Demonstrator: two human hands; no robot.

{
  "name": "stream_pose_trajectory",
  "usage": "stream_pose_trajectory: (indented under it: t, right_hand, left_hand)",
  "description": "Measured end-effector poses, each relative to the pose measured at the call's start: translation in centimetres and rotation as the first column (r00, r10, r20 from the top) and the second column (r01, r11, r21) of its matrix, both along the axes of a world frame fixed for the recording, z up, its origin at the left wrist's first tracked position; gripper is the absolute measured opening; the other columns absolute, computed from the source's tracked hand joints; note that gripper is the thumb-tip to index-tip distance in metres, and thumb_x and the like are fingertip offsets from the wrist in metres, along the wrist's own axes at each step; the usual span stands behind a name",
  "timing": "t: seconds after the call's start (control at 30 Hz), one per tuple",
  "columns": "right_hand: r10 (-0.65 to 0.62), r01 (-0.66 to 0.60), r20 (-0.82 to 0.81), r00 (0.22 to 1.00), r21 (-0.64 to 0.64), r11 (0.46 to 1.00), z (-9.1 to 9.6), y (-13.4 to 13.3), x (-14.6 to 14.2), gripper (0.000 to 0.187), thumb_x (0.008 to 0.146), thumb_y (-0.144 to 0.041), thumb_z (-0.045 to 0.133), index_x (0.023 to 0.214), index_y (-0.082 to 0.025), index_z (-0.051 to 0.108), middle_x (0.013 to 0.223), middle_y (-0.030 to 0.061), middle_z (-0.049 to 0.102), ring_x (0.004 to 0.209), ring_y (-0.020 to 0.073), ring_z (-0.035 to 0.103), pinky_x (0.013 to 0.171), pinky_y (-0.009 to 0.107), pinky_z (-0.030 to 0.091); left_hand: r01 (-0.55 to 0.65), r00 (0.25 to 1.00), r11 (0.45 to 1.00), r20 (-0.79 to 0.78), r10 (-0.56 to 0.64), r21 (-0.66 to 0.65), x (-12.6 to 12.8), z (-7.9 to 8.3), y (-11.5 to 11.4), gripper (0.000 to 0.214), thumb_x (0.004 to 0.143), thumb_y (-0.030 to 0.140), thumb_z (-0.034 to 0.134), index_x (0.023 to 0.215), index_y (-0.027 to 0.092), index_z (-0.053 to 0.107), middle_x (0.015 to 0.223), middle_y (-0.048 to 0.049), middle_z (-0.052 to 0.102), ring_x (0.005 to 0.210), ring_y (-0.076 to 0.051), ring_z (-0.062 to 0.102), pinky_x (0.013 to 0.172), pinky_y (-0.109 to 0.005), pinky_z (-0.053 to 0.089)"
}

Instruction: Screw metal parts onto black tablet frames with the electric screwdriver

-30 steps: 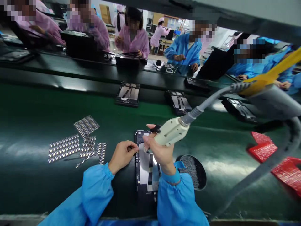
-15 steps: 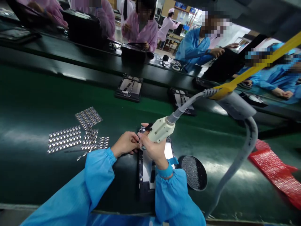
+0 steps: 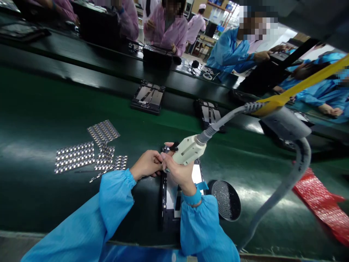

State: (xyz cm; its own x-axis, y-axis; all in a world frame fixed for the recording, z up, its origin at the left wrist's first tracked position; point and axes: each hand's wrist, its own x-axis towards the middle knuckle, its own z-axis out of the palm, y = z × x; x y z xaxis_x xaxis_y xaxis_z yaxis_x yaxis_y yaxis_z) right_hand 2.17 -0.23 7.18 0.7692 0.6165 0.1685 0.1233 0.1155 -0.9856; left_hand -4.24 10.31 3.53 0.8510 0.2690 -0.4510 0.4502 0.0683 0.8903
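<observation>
My right hand (image 3: 180,174) is wrapped round a cream electric screwdriver (image 3: 190,149), tilted over an opened tablet (image 3: 171,196) on the green bench. A grey cable (image 3: 226,123) runs from the tool's back end. My left hand (image 3: 147,164) is closed in a pinch at the tablet's left edge, close to the fingers of my right hand. What it pinches, if anything, is hidden, as is the screwdriver's tip. Both hands and a blue sleeve cover part of the tablet. A round black dish (image 3: 234,198) of tiny metal pieces stands right of it.
Sheets of small circuit boards (image 3: 75,157) lie at the left. Two more opened tablets (image 3: 148,96) rest farther back. A yellow strap (image 3: 308,85) holds the thick cable at the right, above red bubble wrap (image 3: 321,203). Several people in pink and blue work across the bench.
My hands stay nearly in place at the tablet's left edge. The view has shifted slightly. Across the bench, a co-worker in blue has raised a flat device.
</observation>
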Motion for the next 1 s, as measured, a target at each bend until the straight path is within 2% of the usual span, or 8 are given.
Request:
stream_pose_trajectory:
  t: [0.4, 0.53, 0.6, 0.67, 0.73, 0.83, 0.9, 1.0]
  right_hand:
    - [0.011, -0.009, 0.039, 0.999, -0.052, 0.999, 0.4, 0.0, -0.8, 0.021, 0.073, -0.023, 0.070, 0.093, -0.017, 0.067, 0.054, -0.0025, 0.057, 0.059, 0.0189, 0.064, 0.060, 0.033, 0.056]
    - [-0.026, 0.028, 0.053, 0.998, -0.031, 0.999, 0.3, -0.1, -0.5, 0.029, 0.075, -0.023, 0.071, 0.103, -0.017, 0.066, 0.058, -0.0027, 0.059, 0.053, 0.0151, 0.060, 0.059, 0.032, 0.055]
    - [-0.062, 0.065, 0.079, 0.995, -0.025, 0.998, 1.0, -0.7, -0.2, 0.032, 0.077, -0.024, 0.071, 0.108, -0.018, 0.065, 0.059, -0.0028, 0.061, 0.052, 0.0145, 0.059, 0.061, 0.032, 0.055]
    - [-0.081, 0.080, 0.087, 0.993, 0.015, 0.997, 2.1, -1.9, 0.3, 0.032, 0.080, -0.024, 0.070, 0.111, -0.019, 0.063, 0.056, -0.0041, 0.060, 0.050, 0.0147, 0.059, 0.058, 0.032, 0.054]
    - [-0.086, 0.081, 0.088, 0.992, 0.063, 0.995, 3.3, -3.4, 0.9, 0.032, 0.080, -0.024, 0.070, 0.111, -0.020, 0.062, 0.052, -0.0047, 0.059, 0.047, 0.0152, 0.059, 0.055, 0.032, 0.053]
    - [-0.135, 0.129, 0.073, 0.988, 0.085, 0.988, 4.3, -5.7, 1.9, 0.033, 0.078, -0.023, 0.073, 0.109, -0.020, 0.063, 0.052, -0.0040, 0.060, 0.045, 0.0155, 0.058, 0.050, 0.032, 0.052]
    - [-0.192, 0.187, 0.067, 0.979, 0.081, 0.979, 4.3, -6.7, 2.4, 0.033, 0.076, -0.023, 0.075, 0.107, -0.019, 0.064, 0.052, -0.0036, 0.060, 0.044, 0.0157, 0.057, 0.047, 0.032, 0.051]
    - [-0.264, 0.257, 0.075, 0.962, 0.090, 0.962, 4.0, -7.5, 2.8, 0.034, 0.073, -0.022, 0.077, 0.105, -0.018, 0.065, 0.051, -0.0037, 0.059, 0.043, 0.0161, 0.056, 0.044, 0.032, 0.050]
  left_hand:
    - [-0.018, 0.997, 1.000, 0.078, 0.016, 0.014, 0.1, -1.0, 0.1, 0.006, 0.075, 0.018, 0.061, 0.078, 0.013, 0.060, 0.062, -0.0001, 0.064, 0.046, -0.010, 0.058, 0.040, -0.019, 0.046]
    - [-0.086, 0.992, 0.988, 0.107, 0.072, 0.131, -0.5, -0.6, -0.9, 0.009, 0.076, 0.019, 0.064, 0.083, 0.014, 0.063, 0.066, -0.0015, 0.067, 0.056, -0.014, 0.063, 0.050, -0.022, 0.050]
    - [-0.103, 0.985, 0.954, 0.164, 0.058, 0.281, -2.1, 0.0, -1.7, 0.012, 0.081, 0.024, 0.063, 0.090, 0.016, 0.066, 0.075, -0.0033, 0.070, 0.069, -0.017, 0.067, 0.062, -0.026, 0.053]
    - [-0.082, 0.976, 0.844, 0.214, -0.040, 0.531, -4.6, 0.5, -2.3, 0.018, 0.089, 0.029, 0.055, 0.097, 0.018, 0.068, 0.087, -0.0051, 0.072, 0.082, -0.020, 0.068, 0.074, -0.031, 0.054]
    - [-0.077, 0.968, 0.632, 0.209, -0.136, 0.771, -7.6, 0.6, -2.5, 0.026, 0.095, 0.030, 0.046, 0.104, 0.019, 0.068, 0.100, -0.0077, 0.072, 0.097, -0.023, 0.066, 0.089, -0.038, 0.052]
    - [-0.072, 0.984, 0.333, 0.121, -0.128, 0.940, -11.3, -0.4, -2.1, 0.036, 0.096, 0.035, 0.044, 0.121, 0.014, 0.060, 0.126, -0.0137, 0.062, 0.125, -0.030, 0.052, 0.109, -0.053, 0.037]
    - [-0.027, 0.991, 0.230, 0.057, -0.122, 0.973, -12.4, -1.3, -1.9, 0.051, 0.094, 0.044, 0.047, 0.133, 0.011, 0.050, 0.138, -0.0172, 0.052, 0.134, -0.034, 0.041, 0.110, -0.058, 0.034]
    - [0.033, 0.959, 0.197, 0.024, -0.283, 0.980, -12.3, -2.4, -2.0, 0.058, 0.094, 0.045, 0.047, 0.141, 0.010, 0.040, 0.142, -0.0176, 0.049, 0.137, -0.033, 0.037, 0.109, -0.055, 0.038]
